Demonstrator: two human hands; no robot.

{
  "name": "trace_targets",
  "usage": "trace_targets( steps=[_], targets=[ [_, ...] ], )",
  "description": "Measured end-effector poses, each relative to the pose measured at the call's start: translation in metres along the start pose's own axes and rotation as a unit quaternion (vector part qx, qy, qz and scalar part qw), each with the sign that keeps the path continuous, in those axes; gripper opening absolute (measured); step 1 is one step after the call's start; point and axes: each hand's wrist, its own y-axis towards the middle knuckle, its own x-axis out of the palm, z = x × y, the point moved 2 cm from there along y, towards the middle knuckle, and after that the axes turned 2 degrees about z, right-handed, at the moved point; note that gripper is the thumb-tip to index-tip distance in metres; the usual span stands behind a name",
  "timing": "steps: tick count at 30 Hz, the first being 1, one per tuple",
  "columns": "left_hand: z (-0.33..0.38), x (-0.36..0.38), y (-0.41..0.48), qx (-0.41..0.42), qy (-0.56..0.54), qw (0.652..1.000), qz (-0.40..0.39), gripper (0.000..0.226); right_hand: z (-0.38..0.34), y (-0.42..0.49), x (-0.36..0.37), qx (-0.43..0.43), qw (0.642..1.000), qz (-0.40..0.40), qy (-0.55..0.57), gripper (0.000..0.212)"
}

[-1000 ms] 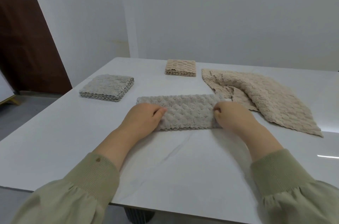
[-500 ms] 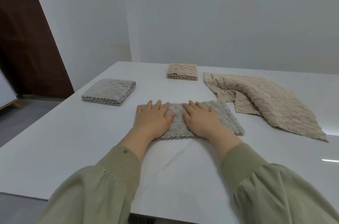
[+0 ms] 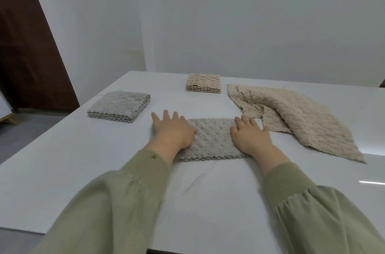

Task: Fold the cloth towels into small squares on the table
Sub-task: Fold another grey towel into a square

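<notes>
Your white table carries four items: a grey folded strip at centre, a grey folded square far left, a beige folded square behind, and a loose beige towel rumpled at right, touching none.

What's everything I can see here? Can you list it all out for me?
Table: one, white, fills the foreground.
Grey strip towel: one, folded to a long strip, centre, under both hands.
Grey folded stack: one, far left of the strip.
Beige folded stack: one, far centre.
Beige loose towel: one, rumpled, unfolded, right side.
Wall: white, behind the table.
Door: dark brown, far left.
Sleeves: two, olive green.
Left hand: flat, pressing the strip's left end.
Right hand: flat, pressing its right end.
</notes>
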Motion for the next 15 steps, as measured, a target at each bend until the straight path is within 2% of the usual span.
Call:
trace_targets(
  steps=[2, 5, 11, 13, 15],
  targets=[
    [0.022, 0.007, -0.008, 0.044, -0.067, 0.994, 0.071, 0.063, 0.001, 0.001, 0.0, 0.0, 1.0, -0.001, 0.0, 0.054],
    [0.036, 0.018, -0.013, 0.126, -0.11, 0.985, 0.049, 0.063, 0.001, 0.002, 0.0, 0.0, 1.0, -0.001, 0.001, 0.054],
    [0.016, 0.023, -0.006, 0.11, -0.1, 0.989, 0.0, 0.069, 0.013, 0.005, -0.005, 0.022, 0.999, -0.003, 0.032, 0.054],
    [0.013, 0.021, -0.007, 0.103, -0.104, 0.989, 0.012, 0.068, 0.019, 0.005, -0.008, 0.018, 0.998, 0.014, 0.054, 0.051],
    [0.013, 0.016, -0.01, 0.115, -0.135, 0.982, 0.06, 0.061, 0.024, 0.003, -0.014, 0.006, 0.995, 0.047, 0.092, 0.043]
  ],
)
